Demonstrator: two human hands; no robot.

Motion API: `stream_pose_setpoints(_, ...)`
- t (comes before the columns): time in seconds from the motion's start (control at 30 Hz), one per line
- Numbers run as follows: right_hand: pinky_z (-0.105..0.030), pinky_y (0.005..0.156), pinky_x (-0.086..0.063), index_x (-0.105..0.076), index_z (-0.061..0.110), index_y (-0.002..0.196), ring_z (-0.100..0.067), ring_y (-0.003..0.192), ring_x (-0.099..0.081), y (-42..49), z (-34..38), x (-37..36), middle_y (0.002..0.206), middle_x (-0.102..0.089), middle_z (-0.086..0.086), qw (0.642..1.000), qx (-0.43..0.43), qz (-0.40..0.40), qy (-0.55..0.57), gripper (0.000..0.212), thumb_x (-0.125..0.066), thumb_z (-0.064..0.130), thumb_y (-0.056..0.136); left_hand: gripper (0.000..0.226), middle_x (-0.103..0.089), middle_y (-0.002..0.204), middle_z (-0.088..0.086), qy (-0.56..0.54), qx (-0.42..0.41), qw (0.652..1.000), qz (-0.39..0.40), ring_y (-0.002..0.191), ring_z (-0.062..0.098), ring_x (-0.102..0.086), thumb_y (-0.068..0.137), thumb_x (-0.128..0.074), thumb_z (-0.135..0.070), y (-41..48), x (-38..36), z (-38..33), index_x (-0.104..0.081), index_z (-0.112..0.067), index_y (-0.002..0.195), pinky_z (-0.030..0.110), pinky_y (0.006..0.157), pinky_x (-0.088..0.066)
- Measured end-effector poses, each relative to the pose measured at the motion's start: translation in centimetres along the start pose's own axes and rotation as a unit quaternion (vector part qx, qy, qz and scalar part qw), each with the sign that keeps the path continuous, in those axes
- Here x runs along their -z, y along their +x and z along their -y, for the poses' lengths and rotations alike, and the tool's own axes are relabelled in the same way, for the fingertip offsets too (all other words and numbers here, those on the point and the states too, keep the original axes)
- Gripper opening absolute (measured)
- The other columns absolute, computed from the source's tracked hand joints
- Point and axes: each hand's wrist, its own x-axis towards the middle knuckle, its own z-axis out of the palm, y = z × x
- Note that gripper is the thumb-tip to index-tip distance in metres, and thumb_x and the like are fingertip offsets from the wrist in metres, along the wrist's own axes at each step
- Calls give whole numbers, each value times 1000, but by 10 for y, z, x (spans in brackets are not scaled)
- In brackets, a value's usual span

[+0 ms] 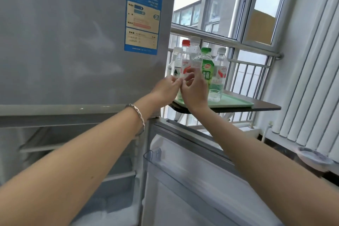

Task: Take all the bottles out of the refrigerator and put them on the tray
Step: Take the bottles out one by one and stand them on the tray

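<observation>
**Five bottles on the tray, both hands at the cluster**

The green tray [236,104] sits right of the frame's centre, on a dark tabletop [266,107] in front of the window railing. Five bottles stand upright on it in a tight group. From the left there is a clear bottle [175,60], a red-capped bottle [185,51], a taller clear bottle with a white cap [195,49], a green-labelled bottle [207,64] and another clear bottle with a red-and-white label [220,69].

Both arms reach up from the lower edge to the near side of the group. The left hand [165,90], with a bracelet [139,117] on its wrist, and the right hand [194,91] meet at the fingertips in front of the red-capped bottle. Their fingers are curled. The hands are blurred, so I cannot tell whether either one grips a bottle or only hovers before it.

The refrigerator [73,42] fills the left half of the frame, its upper door closed and carrying a blue energy label [143,18]. Its lower door [192,189] stands open at the bottom centre, showing a clear door bin [156,158] and white shelves. A white radiator [311,79] runs down the right edge.
</observation>
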Motion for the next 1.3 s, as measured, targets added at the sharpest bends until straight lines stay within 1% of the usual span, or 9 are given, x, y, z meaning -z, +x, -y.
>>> stream_pose_setpoints(0.27,-38,69,-51,-60,14,96,-27,81,-64,-98,53,-73,86,-69,-7,969,-56,237,46,20,-59,10,77,44,-62,76,10,108,115,987,37,74,26,-56,97,-43,-44,-67,72,82,-64,-7,84,30,66,-45)
stream_pose_setpoints(0.4,-40,68,-52,-60,13,91,-26,78,-65,-153,63,-122,83,-70,-7,947,-40,310,75,14,-60,15,77,57,-68,83,11,104,207,971,64,71,24,-60,97,-38,-49,-105,105,141,-68,-1,105,30,65,-49)
stream_pose_setpoints(0.53,-38,64,-52,-60,15,87,-28,78,-65,-203,70,-184,82,-71,-9,909,-36,405,88,11,-59,12,76,60,-69,85,14,164,277,946,38,73,25,-61,97,-38,-50,-149,130,202,-69,1,95,30,61,-44)
stream_pose_setpoints(0.67,-33,73,-49,-62,9,103,-30,96,-65,-252,67,-250,104,-70,-16,850,-51,519,76,18,-61,14,85,53,-71,100,16,169,344,924,2,93,32,-67,98,-38,-47,-189,141,261,-67,-3,99,37,81,-51)
stream_pose_setpoints(0.8,-28,81,-47,-55,13,121,-30,104,-63,-293,56,-305,117,-66,-11,801,-70,595,15,35,-61,24,89,45,-64,121,19,174,396,901,-26,110,34,-60,100,-38,-37,-215,146,301,-62,-3,119,30,82,-42)
stream_pose_setpoints(0.9,-39,91,-52,-45,16,134,-32,107,-62,-315,48,-345,123,-63,-14,776,-114,620,2,52,-62,29,87,45,-64,120,18,187,413,890,-45,111,34,-59,102,-36,-37,-227,149,321,-59,-3,120,29,78,-40)
stream_pose_setpoints(1.1,-35,102,-44,-30,10,148,-33,121,-55,-336,62,-393,136,-56,-16,754,-245,606,66,70,-64,30,90,45,-65,117,19,203,455,863,-86,110,35,-59,101,-36,-37,-252,159,355,-63,-2,110,35,89,-45)
stream_pose_setpoints(1.23,-38,110,-37,-24,5,151,-34,131,-47,-349,66,-416,143,-49,-15,751,-326,563,112,62,-51,23,98,39,-66,101,27,200,456,861,-108,101,39,-61,100,-38,-31,-263,165,367,-57,-6,77,35,73,-42)
stream_pose_setpoints(1.3,-39,107,-41,-15,8,154,-37,126,-52,-356,64,-418,139,-54,-18,776,-340,523,92,75,-58,19,93,38,-63,90,23,189,460,859,-116,98,39,-62,101,-38,-30,-267,165,368,-51,-8,73,31,68,-35)
